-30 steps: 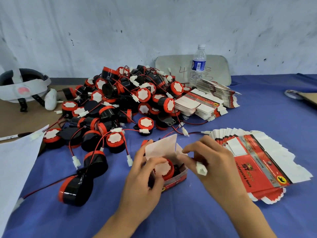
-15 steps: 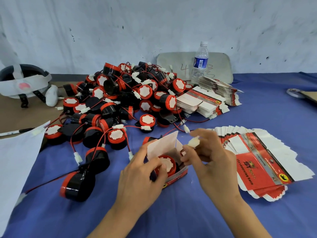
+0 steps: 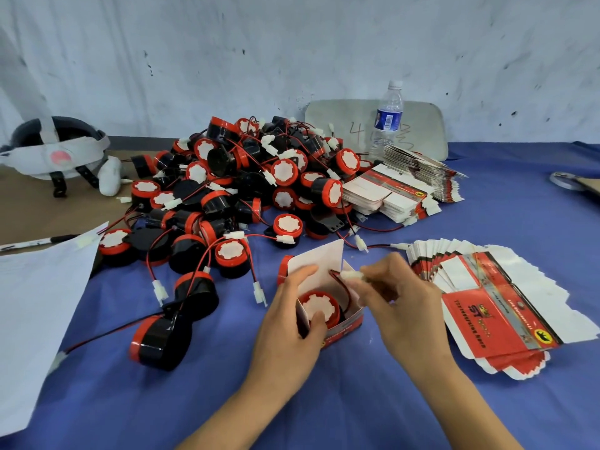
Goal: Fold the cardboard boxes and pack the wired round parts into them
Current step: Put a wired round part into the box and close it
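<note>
A small red-and-white cardboard box [image 3: 345, 326] stands open on the blue cloth, its white lid flap [image 3: 319, 259] raised. A round red-and-black part [image 3: 319, 306] lies inside it. My left hand [image 3: 289, 326] grips the box's near side, thumb on the part. My right hand [image 3: 402, 306] pinches the part's white connector [image 3: 349, 276] over the box opening, its red and black wire looping down into the box. A big heap of wired round parts [image 3: 246, 186] lies behind.
Fanned flat box blanks [image 3: 493, 306] lie at the right, with more stacks [image 3: 396, 193] by the heap. A water bottle [image 3: 388, 118] stands at the back before a grey board. A white headset [image 3: 55, 154], a pen and white paper [image 3: 35, 306] occupy the left.
My right hand has brought the white connector from low beside the box up and left over its opening, and the wire now curls inside. My left hand still holds the box.
</note>
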{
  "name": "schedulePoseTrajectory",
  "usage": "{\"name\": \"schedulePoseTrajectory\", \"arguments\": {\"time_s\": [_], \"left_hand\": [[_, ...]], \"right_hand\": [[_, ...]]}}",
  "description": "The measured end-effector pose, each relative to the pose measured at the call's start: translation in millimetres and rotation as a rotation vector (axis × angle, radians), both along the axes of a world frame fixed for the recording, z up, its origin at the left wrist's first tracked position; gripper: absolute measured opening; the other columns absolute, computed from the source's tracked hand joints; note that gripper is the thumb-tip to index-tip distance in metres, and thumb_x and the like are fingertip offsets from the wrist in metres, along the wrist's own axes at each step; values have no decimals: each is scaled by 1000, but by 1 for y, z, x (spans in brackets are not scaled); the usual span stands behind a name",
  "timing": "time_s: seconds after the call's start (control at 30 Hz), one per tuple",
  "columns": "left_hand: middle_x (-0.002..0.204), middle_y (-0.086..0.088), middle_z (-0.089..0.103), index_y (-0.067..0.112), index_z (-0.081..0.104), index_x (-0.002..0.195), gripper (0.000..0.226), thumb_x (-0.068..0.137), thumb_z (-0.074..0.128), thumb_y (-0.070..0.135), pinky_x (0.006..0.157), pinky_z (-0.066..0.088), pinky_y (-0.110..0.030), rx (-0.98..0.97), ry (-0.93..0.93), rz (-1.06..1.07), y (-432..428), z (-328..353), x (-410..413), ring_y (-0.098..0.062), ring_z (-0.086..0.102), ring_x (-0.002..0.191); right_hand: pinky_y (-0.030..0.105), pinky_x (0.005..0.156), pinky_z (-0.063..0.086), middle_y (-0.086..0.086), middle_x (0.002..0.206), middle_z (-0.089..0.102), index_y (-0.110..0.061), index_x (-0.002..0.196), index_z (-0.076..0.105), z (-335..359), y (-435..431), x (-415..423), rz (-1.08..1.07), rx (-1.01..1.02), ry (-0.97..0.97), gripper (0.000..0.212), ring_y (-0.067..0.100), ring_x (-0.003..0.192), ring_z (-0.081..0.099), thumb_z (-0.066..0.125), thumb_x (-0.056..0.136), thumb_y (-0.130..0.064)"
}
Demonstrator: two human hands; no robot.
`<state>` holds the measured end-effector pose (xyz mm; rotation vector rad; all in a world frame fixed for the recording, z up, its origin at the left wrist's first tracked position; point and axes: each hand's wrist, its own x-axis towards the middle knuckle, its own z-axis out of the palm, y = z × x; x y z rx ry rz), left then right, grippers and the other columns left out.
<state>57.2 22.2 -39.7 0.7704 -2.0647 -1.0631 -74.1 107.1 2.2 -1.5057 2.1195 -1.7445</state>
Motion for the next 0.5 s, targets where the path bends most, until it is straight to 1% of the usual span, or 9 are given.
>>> {"name": "schedulePoseTrajectory", "arguments": {"time_s": [0.03,0.1,0.17,0.23,0.27,0.33,0.4,0.43,0.5], "left_hand": [[132,26,49,55,36,129,63,91,56,9,94,49,-29,16,14,-4,0,-1,0,0,49,121],[134,25,49,54,36,130,66,91,55,5,98,48,-33,38,29,-6,0,-2,-1,-2,48,124],[135,26,48,52,37,131,67,90,54,3,100,47,-34,37,41,-5,0,-3,-3,-2,48,125],[136,28,46,51,37,132,68,89,54,1,101,46,-33,33,53,-2,0,-4,-4,-1,47,126],[136,30,45,52,37,131,69,89,54,0,102,45,-32,34,58,1,0,-4,-4,1,46,126],[136,30,45,57,36,128,73,88,54,-1,103,45,-31,37,64,7,-1,-5,-4,2,45,127],[135,28,46,61,35,126,75,88,54,-1,102,45,-32,34,62,5,-2,-6,-5,-1,46,127],[135,27,47,63,34,125,76,87,53,0,101,46,-32,38,64,0,-2,-5,-5,-2,47,126],[133,28,48,63,34,125,76,87,52,0,99,48,-29,48,70,-20,-1,-4,-4,-2,48,125]], "right_hand": [[12,52,44,-17,59,60,-21,76,60,-2,0,0,-13,37,95,15,3,60,60,74,81,-24],[19,48,43,-14,58,55,-10,71,61,-2,0,1,-18,84,255,19,11,54,53,79,79,-13],[29,44,43,-8,57,49,-9,67,58,1,0,5,-13,140,369,23,12,47,42,79,75,-4],[33,41,45,-3,57,51,-9,68,59,3,0,9,-7,216,437,20,18,46,43,77,71,0],[36,43,47,-1,60,54,-9,72,62,4,0,12,2,274,445,15,21,49,46,75,73,-1],[37,57,49,-3,75,58,-11,90,65,7,-2,17,20,439,412,4,22,61,49,64,86,-11],[33,69,47,-5,93,59,-17,104,62,13,-3,13,-10,603,423,18,21,79,54,48,97,-24],[32,72,47,-4,98,57,-18,107,61,19,-4,10,-32,692,462,22,22,86,56,43,99,-27],[31,69,43,0,99,54,-17,106,61,35,-7,7,-81,830,550,22,26,90,55,42,98,-23]]}}
